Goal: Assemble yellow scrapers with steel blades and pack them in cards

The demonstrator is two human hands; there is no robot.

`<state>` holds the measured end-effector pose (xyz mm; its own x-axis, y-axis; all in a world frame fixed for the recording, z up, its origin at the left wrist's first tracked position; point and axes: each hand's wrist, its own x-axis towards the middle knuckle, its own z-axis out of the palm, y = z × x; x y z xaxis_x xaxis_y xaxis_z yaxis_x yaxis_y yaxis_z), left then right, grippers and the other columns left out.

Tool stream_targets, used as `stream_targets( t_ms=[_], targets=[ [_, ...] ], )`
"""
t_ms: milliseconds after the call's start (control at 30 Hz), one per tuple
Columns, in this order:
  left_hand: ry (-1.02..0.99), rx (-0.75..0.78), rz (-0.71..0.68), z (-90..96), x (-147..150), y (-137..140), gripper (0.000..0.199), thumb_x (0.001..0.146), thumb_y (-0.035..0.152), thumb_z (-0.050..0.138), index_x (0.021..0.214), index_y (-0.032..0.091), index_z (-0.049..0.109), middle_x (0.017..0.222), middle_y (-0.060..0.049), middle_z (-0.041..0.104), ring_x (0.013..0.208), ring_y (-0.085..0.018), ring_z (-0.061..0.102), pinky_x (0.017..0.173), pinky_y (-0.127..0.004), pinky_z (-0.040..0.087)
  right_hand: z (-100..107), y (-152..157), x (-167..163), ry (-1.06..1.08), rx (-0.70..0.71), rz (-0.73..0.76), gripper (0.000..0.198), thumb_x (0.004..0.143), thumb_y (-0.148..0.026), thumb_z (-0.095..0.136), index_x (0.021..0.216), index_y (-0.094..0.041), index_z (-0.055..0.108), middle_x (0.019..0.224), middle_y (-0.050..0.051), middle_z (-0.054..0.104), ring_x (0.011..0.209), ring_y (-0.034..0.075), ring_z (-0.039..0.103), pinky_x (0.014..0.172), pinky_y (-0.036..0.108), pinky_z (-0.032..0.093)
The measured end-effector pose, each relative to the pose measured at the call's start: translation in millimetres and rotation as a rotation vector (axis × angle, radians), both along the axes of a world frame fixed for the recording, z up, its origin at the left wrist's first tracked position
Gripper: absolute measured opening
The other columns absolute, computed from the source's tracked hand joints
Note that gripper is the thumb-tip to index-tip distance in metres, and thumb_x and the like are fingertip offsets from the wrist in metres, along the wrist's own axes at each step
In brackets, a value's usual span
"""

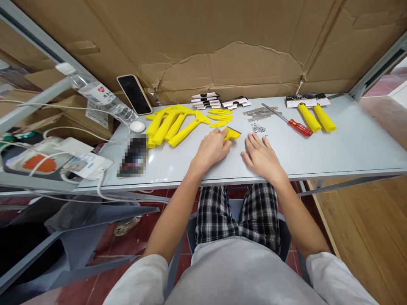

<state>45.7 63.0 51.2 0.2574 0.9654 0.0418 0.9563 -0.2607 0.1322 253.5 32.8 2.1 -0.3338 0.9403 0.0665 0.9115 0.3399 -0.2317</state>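
Note:
My left hand (212,147) is closed around a yellow scraper (233,134), whose wide head with a thin dark edge sticks out past my fingers. My right hand (262,156) lies palm down on the table, fingers stretched out, just in front of a small heap of screws (258,128). Thin metal blades (260,113) lie behind the screws. A red-handled screwdriver (299,127) rests to their right. Several yellow scraper handles (173,123) are piled left of my left hand, with flat yellow pieces (220,117) beside them.
Black-and-white cards (206,101) are stacked by the cardboard (222,51) at the back. Two yellow handles (324,118) with card covers lie at the right. A phone (135,94), water bottle (101,95), blurred dark object (132,156) and white cables (101,182) are at the left.

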Motion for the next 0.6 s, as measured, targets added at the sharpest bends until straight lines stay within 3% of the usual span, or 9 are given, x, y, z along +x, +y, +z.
stream_targets(
  t_ms=[200,433,500,600],
  targets=[
    [0.039,-0.018,0.002,-0.1,0,-4,0.052,0.113,0.024,0.042,0.159,0.013,0.061,0.154,-0.025,0.068,0.129,-0.042,0.076,0.106,-0.054,0.062,-1,0,1,-0.016,0.014,-0.001,0.078,0.118,-0.049,0.029,0.18,-0.005,0.046,0.188,0.015,0.028,0.184,0.033,0.027,0.155,0.065,0.025],
    [-0.011,0.005,-0.063,-6.2,-10,4,0.056,0.109,0.017,0.044,0.162,0.014,0.06,0.15,-0.023,0.07,0.132,-0.04,0.074,0.112,-0.053,0.06,3,0,0,-0.043,-0.006,-0.006,0.078,0.118,-0.048,0.03,0.181,-0.005,0.045,0.189,0.013,0.027,0.185,0.031,0.025,0.155,0.063,0.024],
    [-0.115,0.042,-0.086,-4.9,-16,12,0.048,0.106,0.017,0.048,0.15,0.015,0.066,0.144,-0.021,0.073,0.132,-0.037,0.073,0.118,-0.051,0.058,4,-1,-2,-0.053,-0.01,-0.015,0.078,0.118,-0.048,0.03,0.181,-0.005,0.044,0.19,0.013,0.026,0.185,0.031,0.024,0.156,0.063,0.023],
    [-0.372,0.073,-0.028,-0.8,-21,24,0.014,0.101,0.02,0.058,0.108,0.02,0.07,0.112,-0.013,0.075,0.11,-0.03,0.073,0.109,-0.048,0.06,3,-3,-5,-0.056,0.015,-0.033,0.077,0.118,-0.047,0.03,0.18,-0.005,0.046,0.189,0.013,0.029,0.184,0.033,0.024,0.156,0.063,0.024]
  ],
)
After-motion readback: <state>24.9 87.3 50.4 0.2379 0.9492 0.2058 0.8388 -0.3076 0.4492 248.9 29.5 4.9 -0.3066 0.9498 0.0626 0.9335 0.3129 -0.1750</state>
